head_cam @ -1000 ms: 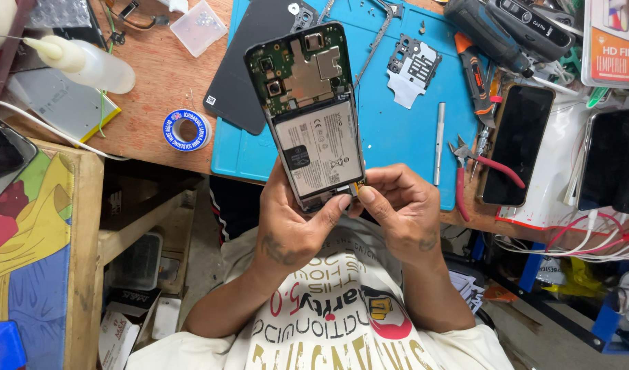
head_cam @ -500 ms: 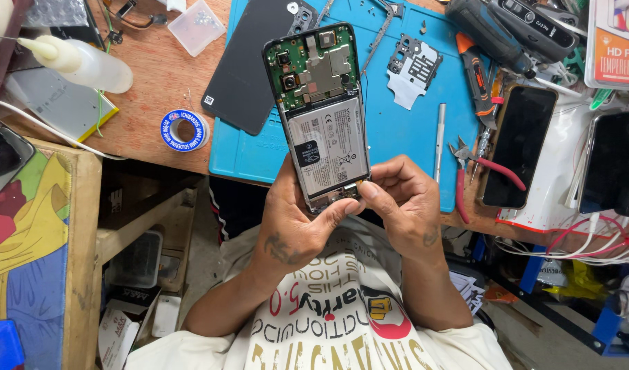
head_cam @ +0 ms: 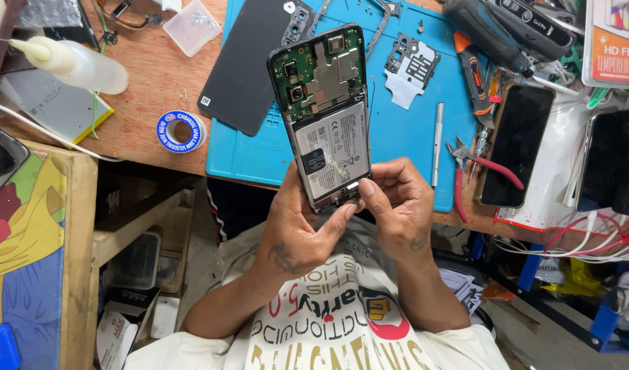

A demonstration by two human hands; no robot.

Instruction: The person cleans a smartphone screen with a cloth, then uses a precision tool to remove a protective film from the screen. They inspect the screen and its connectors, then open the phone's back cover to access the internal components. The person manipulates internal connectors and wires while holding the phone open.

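Holding the opened phone (head_cam: 327, 116) upright over the blue mat (head_cam: 403, 130), back cover off, board and battery bare. Left hand (head_cam: 300, 229) closed around its lower edge; right hand (head_cam: 396, 205) pinching at the bottom end, fingertips touching. Light, stiff, likely fragile inside: grip the frame edges, keep off the board.

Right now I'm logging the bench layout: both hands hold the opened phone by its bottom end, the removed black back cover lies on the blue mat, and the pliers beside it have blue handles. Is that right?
Not quite: the pliers have red handles, not blue, as the head view shows. The rest holds: the left hand and right hand grip the opened phone at its bottom end, and the black back cover lies partly on the blue mat.
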